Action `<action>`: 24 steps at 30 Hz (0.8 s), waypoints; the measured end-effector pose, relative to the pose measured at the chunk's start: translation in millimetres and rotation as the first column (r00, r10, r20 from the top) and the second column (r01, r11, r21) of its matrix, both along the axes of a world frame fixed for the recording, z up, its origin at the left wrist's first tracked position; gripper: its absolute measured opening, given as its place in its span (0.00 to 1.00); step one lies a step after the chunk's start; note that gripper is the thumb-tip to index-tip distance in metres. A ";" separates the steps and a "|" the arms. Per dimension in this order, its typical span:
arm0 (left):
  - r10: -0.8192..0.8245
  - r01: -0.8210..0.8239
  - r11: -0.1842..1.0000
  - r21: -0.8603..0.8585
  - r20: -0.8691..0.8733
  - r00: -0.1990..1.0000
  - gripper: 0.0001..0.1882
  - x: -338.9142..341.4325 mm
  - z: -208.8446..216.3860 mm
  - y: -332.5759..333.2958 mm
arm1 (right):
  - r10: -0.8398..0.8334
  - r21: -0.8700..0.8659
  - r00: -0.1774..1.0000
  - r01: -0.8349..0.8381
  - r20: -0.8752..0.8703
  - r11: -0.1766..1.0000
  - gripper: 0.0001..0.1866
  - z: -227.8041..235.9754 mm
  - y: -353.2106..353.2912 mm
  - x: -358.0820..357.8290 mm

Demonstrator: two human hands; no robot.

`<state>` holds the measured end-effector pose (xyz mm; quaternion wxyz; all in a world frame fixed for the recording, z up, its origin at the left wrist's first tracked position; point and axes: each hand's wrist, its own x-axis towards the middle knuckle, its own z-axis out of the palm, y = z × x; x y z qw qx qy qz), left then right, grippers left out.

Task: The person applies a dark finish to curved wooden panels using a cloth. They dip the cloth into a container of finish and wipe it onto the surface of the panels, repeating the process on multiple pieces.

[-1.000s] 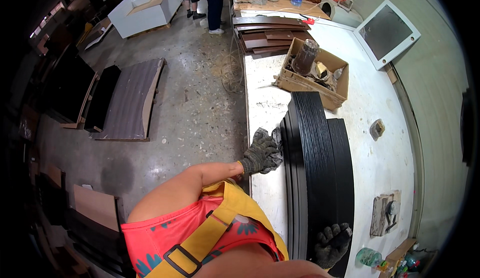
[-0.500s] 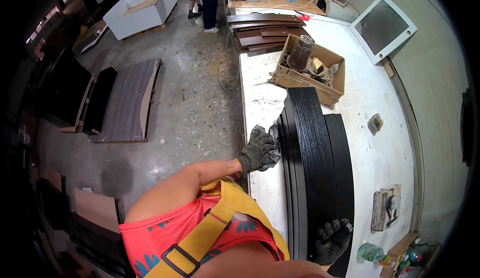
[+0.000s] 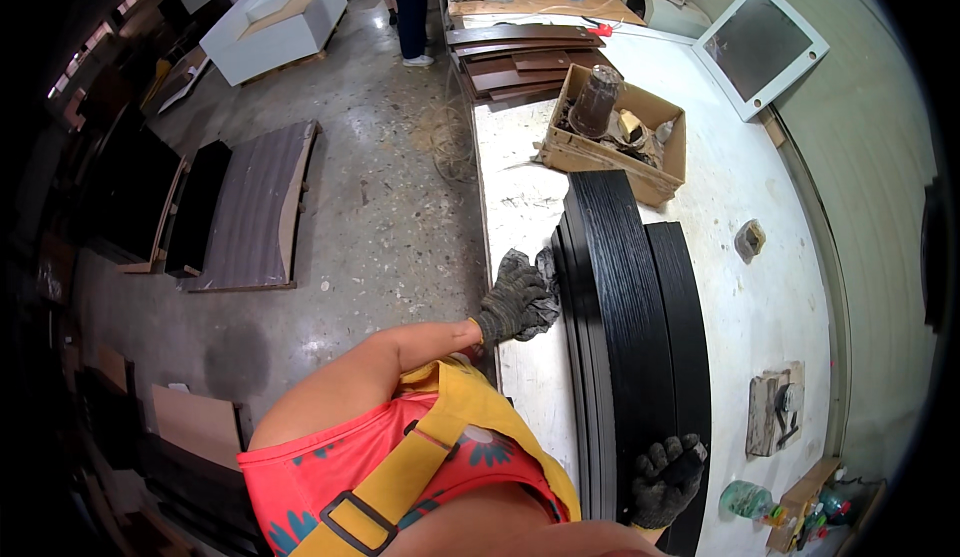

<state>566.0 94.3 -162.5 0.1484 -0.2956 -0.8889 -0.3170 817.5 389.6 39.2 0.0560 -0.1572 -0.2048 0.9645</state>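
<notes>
Just left of the stack of black wood-grained boards (image 3: 620, 267), the left gloved hand (image 3: 513, 297) has its grip clamped on a crumpled grey rag (image 3: 543, 318). The boards lie lengthwise along the white surface (image 3: 765, 327), an open cardboard box (image 3: 603, 160) at their far end. Over their near end is the right gloved hand (image 3: 663, 484), fingers curled; whether its grip encloses anything, I cannot tell. Right of the boards sit a rough lump (image 3: 749, 242), a green plastic bottle (image 3: 746, 500) and a wooden block (image 3: 762, 422)
</notes>
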 end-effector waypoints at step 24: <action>-0.042 0.048 0.997 -0.055 0.116 0.992 0.30 -3.0 -10.4 -3.2 | 0.004 0.024 1.000 -0.004 -0.009 1.000 0.17 -1.9 1.0 1.5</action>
